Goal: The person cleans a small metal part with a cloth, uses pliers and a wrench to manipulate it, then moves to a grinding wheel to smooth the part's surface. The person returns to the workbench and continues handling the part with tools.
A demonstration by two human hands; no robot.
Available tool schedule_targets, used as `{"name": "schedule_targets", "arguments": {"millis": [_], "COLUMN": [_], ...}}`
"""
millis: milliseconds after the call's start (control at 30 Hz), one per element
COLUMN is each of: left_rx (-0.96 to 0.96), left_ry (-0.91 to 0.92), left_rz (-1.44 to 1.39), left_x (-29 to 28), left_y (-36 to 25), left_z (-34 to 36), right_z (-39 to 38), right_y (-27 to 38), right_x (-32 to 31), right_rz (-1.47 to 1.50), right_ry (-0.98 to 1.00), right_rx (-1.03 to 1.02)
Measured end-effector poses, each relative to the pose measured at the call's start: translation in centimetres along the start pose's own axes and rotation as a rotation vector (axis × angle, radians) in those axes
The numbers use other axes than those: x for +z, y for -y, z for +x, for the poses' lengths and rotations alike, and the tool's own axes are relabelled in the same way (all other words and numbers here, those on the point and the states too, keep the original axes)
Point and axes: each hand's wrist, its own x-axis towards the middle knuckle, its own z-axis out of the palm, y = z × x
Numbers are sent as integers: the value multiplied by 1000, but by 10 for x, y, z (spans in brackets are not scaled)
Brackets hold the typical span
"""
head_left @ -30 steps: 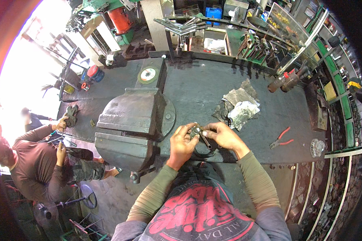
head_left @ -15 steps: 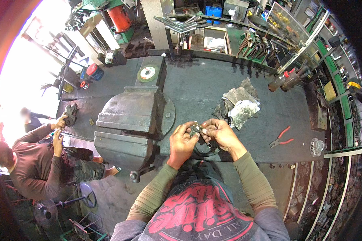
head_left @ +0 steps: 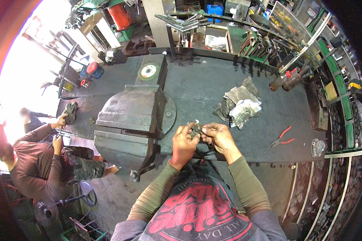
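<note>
Over the front edge of the bench I hold a small dark metal part point(head_left: 196, 129) between my two hands. Its exact kind is too small to make out, and the fingers cover much of it. My left hand point(head_left: 183, 145) is closed around its left side, thumb in front. Fingertips of my right hand point(head_left: 220, 138) pinch it from the right. Just below the fingers a dark tube end point(head_left: 210, 145) pokes out; whether it belongs to the part I cannot tell. Left of my hands stands a large bench vise point(head_left: 126, 112).
Crumpled dirty rags point(head_left: 243, 106) lie beyond my right hand. Red-handled pliers point(head_left: 283, 139) and a round silvery metal part point(head_left: 317, 148) are farther right. A grinding disc point(head_left: 148, 71) rests behind the vise. At the left, a co-worker point(head_left: 36, 164) handles a tool at the bench.
My hands have shifted very slightly, and the small part has turned a little between the fingers, showing a pale tip at its top. The co-worker's hands have moved slightly.
</note>
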Motion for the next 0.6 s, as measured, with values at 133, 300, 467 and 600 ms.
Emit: {"name": "schedule_targets", "arguments": {"millis": [133, 300, 467, 600], "left_rx": [-20, -157, -356, -411], "left_ry": [21, 104, 317, 416], "left_rz": [-117, -236, -632, -722], "left_x": [3, 1, -4, -7], "left_y": [10, 20, 33, 25], "left_z": [-2, 1, 1, 2], "right_z": [-4, -10, -9, 11], "right_y": [-1, 6, 54, 58], "right_x": [-1, -11, -3, -31], "right_rz": [-259, 167, -489, -888], "right_ry": [5, -1, 31, 171], "right_rx": [-38, 2, -70, -285]}}
